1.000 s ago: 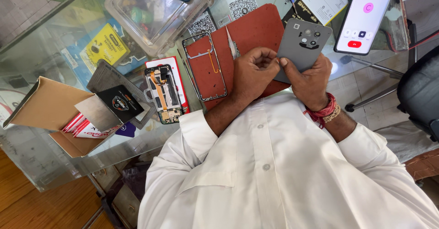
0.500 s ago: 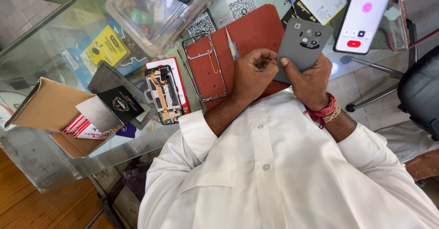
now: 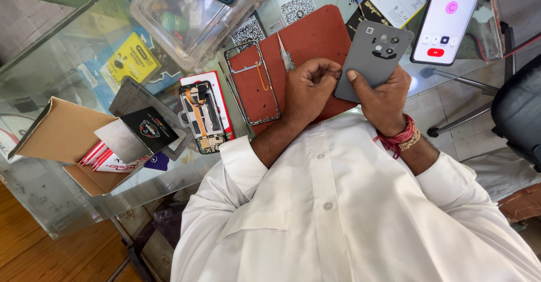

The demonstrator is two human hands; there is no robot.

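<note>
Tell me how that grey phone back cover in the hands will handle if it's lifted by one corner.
The grey back cover looks thin and flat, so it is probably light and may flex a little. Its smooth matte face could slip; the right hand pinches an edge while the left hand works the other side. The camera cutouts near its top are likely the weakest spot.

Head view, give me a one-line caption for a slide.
Both hands, left hand and right hand, hold a grey phone back cover above a red mat.
</note>
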